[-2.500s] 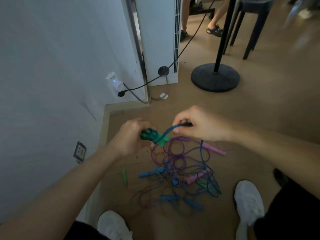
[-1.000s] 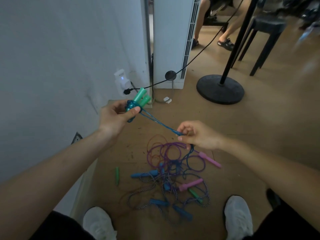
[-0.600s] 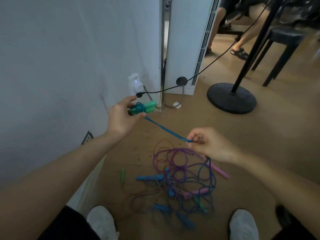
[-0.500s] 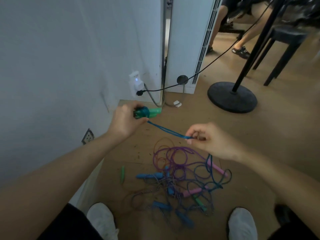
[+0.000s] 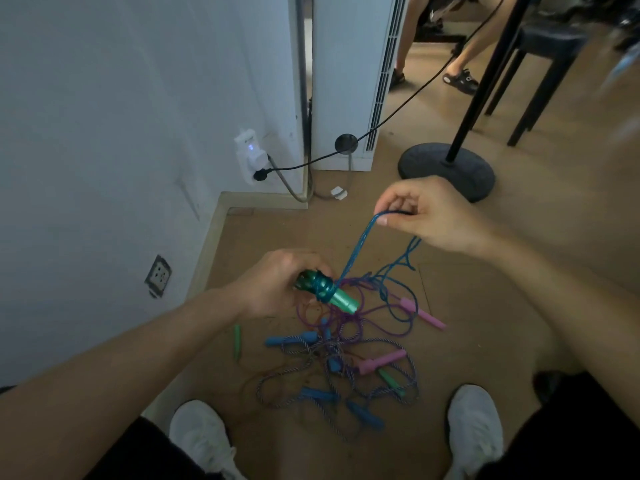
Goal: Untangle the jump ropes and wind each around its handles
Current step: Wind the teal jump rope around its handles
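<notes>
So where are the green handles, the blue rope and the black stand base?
green handles (image 5: 344,302): head view, bare end beyond the wound coils.
blue rope (image 5: 360,244): head view, taut stretch above the handles.
black stand base (image 5: 422,161): head view, top of the disc.

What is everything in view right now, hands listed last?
green handle bundle: one, green, above the pile, wrapped.
blue rope: one, blue, from the bundle up, then into the pile.
purple rope: one, purple, in the pile.
braided rope: at least one, bluish, pile's near side.
pink handles: two, pink, pile's right.
blue handles: at least three, blue, in the pile.
loose green handles: two, green, pile's left and inside.
stand base: one, black, far floor.
shoes: two, white, near edge.
left hand: grips the green handle bundle.
right hand: pinches the blue rope.
</notes>
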Motion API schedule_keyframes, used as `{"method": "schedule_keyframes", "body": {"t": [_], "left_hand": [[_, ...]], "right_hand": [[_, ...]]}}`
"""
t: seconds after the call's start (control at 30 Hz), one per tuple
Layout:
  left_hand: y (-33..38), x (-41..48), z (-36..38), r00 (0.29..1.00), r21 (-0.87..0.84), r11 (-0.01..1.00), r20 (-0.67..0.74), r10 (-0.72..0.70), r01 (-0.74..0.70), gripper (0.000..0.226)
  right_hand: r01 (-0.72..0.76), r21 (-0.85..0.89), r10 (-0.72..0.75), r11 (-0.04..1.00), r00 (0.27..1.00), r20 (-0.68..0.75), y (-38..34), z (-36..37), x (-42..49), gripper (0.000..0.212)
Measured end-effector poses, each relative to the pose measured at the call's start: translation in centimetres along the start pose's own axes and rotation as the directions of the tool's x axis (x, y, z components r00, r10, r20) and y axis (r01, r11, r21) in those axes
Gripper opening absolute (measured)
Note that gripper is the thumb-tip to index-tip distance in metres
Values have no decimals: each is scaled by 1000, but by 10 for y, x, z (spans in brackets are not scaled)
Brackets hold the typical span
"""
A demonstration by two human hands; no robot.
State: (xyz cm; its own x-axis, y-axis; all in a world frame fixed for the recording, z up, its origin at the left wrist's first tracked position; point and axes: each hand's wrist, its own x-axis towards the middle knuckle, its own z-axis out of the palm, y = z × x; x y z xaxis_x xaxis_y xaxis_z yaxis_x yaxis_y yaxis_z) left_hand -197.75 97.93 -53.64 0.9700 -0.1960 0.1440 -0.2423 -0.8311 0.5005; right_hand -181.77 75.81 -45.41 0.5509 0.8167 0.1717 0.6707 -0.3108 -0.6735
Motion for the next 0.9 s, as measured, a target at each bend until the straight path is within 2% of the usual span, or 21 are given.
{"method": "schedule_keyframes", "body": {"t": [0.2, 0.27, 0.37, 0.5, 0.6, 0.77, 0.83, 0.9], "left_hand": [[22, -3, -3, 998, -116, 992, 7, 56, -55, 51], [31, -3, -4, 1000, -238, 971, 8, 27, -24, 48], [49, -3, -10, 996, -542, 837, -3, -85, 70, 37], [51, -2, -15, 966, -760, 648, -135, -220, 41, 41], [41, -1, -18, 903, -873, 488, -219, -369, -12, 40], [26, 2, -21, 776, -969, 242, -186, -603, -44, 57], [24, 5, -23, 698, -979, 192, -188, -691, -73, 53], [19, 7, -27, 606, -976, 205, -208, -767, -75, 38]], "right_hand": [[-37, 27, 36, 999, 999, 32, 25, -18, 12, 9], [-71, 51, 69, 996, 997, 31, 33, -17, 15, 8], [-122, 97, 118, 988, 992, 43, 45, -8, 19, 8], [-168, 221, 163, 961, 986, 42, 54, 9, 21, 8], [-230, 280, 225, 932, 973, 52, 55, 19, 18, 10], [-251, 227, 225, 941, 965, 134, 48, 29, 11, 3], [-246, 248, 208, 937, 963, 168, 40, 32, 9, 1], [-231, 260, 180, 938, 962, 207, 31, 35, 7, 3]]}}
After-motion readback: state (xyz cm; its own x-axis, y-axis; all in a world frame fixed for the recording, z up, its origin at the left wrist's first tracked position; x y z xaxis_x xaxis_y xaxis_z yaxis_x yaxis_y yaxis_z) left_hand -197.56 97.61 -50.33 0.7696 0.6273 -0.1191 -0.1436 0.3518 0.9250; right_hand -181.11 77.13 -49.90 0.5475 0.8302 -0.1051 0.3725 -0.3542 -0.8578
